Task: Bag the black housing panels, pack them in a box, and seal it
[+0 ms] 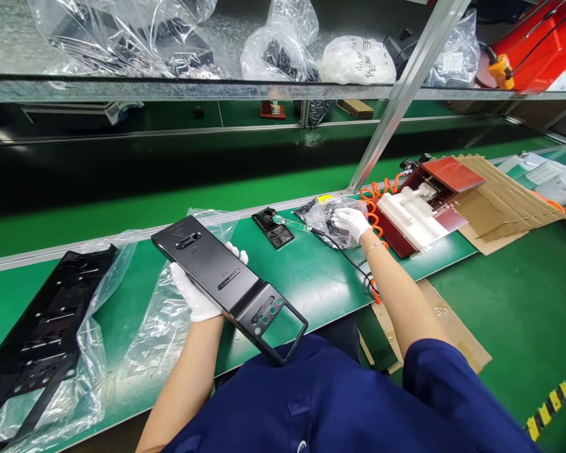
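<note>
A long black plastic housing panel (212,264) with slots, small holes and a square window at its near end rests tilted in my gloved left hand (195,292). The fingers wrap around it from below, and fingertips show past its far edge. My gloved right hand (351,223) reaches into a clear plastic bag (321,215) of small dark parts. Its fingertips are partly hidden among the plastic, so what they hold, if anything, does not show. Between the hands lie a small black part (273,228) and a green translucent electric screwdriver (292,221) with a black cable.
Another black panel (51,321) lies on plastic film at the left. A red and white fixture (419,207) with a coiled orange hose (373,201) stands right of my right hand, before flattened cardboard (504,195). A metal shelf edge (183,90) and slanted post (405,94) cross above.
</note>
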The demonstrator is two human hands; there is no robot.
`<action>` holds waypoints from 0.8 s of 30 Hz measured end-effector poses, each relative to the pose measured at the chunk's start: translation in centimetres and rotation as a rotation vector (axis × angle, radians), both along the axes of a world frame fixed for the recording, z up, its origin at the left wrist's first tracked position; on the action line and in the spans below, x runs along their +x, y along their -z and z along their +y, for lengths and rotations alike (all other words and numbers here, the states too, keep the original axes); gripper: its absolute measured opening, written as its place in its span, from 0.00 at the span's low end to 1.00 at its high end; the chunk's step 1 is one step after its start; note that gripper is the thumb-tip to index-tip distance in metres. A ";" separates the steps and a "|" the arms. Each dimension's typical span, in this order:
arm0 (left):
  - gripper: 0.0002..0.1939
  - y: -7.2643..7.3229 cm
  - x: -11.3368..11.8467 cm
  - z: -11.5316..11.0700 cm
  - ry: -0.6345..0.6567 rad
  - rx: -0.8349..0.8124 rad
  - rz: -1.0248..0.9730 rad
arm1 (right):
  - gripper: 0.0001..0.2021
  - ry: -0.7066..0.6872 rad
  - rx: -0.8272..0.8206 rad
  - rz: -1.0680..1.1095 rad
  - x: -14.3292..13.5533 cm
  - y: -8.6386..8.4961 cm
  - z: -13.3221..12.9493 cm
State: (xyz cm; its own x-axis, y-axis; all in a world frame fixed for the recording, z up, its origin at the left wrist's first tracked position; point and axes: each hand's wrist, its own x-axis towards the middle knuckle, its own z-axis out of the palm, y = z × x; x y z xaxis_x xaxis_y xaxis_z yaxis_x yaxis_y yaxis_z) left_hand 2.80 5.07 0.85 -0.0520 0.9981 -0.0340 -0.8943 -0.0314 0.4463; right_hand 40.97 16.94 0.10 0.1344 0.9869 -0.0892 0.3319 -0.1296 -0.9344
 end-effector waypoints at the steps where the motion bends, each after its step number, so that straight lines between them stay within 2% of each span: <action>1: 0.35 0.0 0.1 0.0 0.006 0.004 -0.005 | 0.10 0.015 0.021 0.088 0.3 0.0 -0.4; 6: 0.34 0.0 0.6 -0.1 0.026 0.019 -0.005 | 0.07 0.054 0.056 0.416 0.9 -0.7 -1.8; 15: 0.35 0.2 0.8 0.1 0.036 -0.001 -0.019 | 0.05 0.030 0.048 0.772 0.0 -2.0 -3.1; 19: 0.35 0.2 0.8 0.2 0.050 -0.018 -0.027 | 0.14 -0.009 0.065 0.779 -0.3 -2.4 -3.8; 24: 0.35 0.3 0.9 0.1 0.058 -0.026 -0.041 | 0.10 0.090 0.136 0.731 0.2 -3.2 -4.3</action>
